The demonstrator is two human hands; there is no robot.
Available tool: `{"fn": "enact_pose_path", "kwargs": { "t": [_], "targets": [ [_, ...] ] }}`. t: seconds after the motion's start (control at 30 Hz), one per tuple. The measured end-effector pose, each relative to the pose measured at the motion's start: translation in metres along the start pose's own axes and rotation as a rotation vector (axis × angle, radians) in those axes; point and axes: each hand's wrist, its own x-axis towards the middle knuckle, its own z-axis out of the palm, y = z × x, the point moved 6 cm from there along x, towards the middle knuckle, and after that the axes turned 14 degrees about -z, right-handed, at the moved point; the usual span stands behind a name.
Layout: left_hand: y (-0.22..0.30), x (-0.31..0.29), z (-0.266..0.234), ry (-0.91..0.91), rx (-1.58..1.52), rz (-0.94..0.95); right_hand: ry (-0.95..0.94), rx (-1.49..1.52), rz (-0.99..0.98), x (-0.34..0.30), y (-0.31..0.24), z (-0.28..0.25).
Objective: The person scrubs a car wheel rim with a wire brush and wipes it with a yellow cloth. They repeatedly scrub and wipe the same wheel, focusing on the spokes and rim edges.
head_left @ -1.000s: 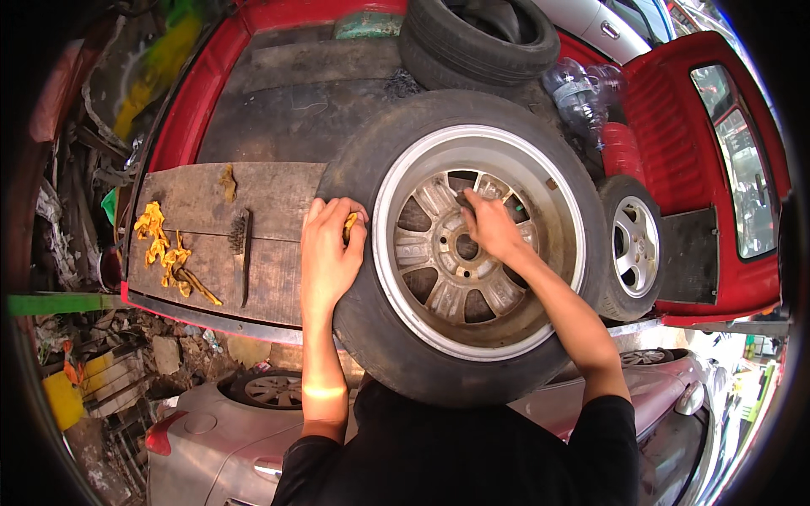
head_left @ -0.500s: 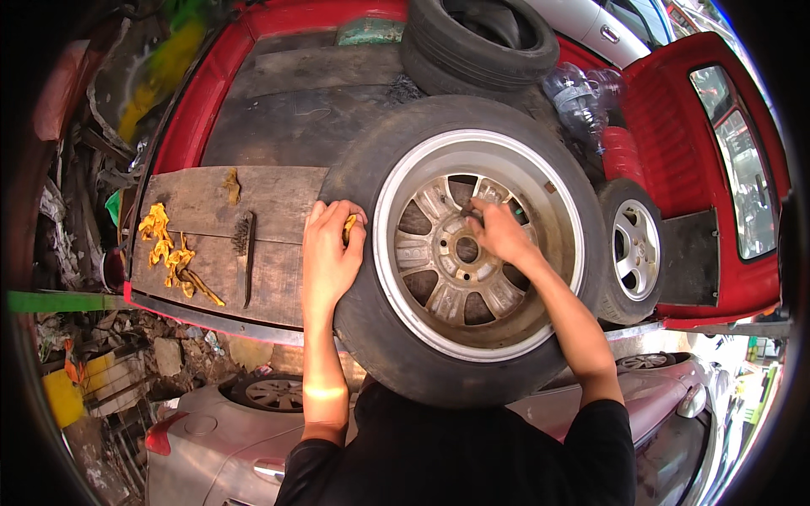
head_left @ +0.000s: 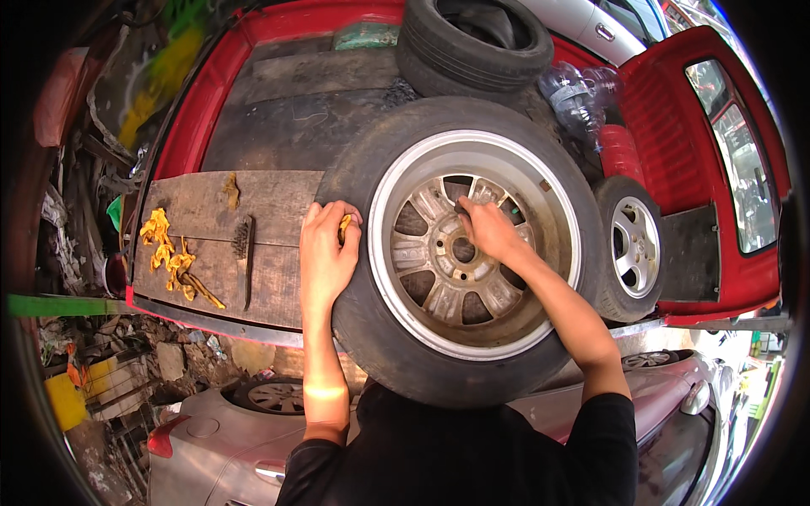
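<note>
Two tyres [head_left: 472, 42] in truck bed [head_left: 287, 118]; hands L [head_left: 325, 253], R [head_left: 489, 232] on wheel [head_left: 464, 253].

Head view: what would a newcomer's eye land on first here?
The big wheel, a worn tyre on a silver alloy rim, fills the centre. The left hand presses on its tyre at the left, while the right hand works at the spokes. Behind it lies a red truck bed with stacked tyres.
</note>
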Motion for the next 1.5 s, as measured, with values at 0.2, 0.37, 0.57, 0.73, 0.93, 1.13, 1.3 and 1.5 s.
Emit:
{"fn": "enact_pose_path", "kwargs": {
  "t": [0.2,0.37,0.57,0.73,0.93,1.13,1.3,1.5],
  "targets": [
    [-0.001,0.001,0.0,-0.011,0.002,-0.022,-0.032,-0.158,-0.204,0.012,0.004,-0.012],
    [0.0,0.0,0.0,-0.003,-0.007,-0.021,-0.062,-0.294,-0.195,0.01,0.017,-0.004],
    [0.003,-0.001,0.002,-0.011,0.031,-0.016,0.009,-0.228,-0.282,0.004,0.009,0.009],
    [0.005,-0.002,0.002,-0.01,0.041,-0.002,0.004,-0.195,-0.103,0.003,0.018,0.006],
    [0.006,-0.004,0.002,-0.013,0.06,0.0,0.068,-0.17,-0.204,0.003,0.0,0.014],
    [0.005,-0.004,0.003,-0.007,0.056,-0.005,0.06,-0.133,-0.183,0.001,-0.003,0.015],
    [0.005,-0.004,0.003,-0.016,0.044,-0.007,0.278,-0.169,-0.014,-0.003,0.003,0.001],
    [0.006,-0.004,0.002,-0.017,0.054,-0.012,0.111,-0.044,-0.064,0.0,-0.003,0.017]
  ]
}}
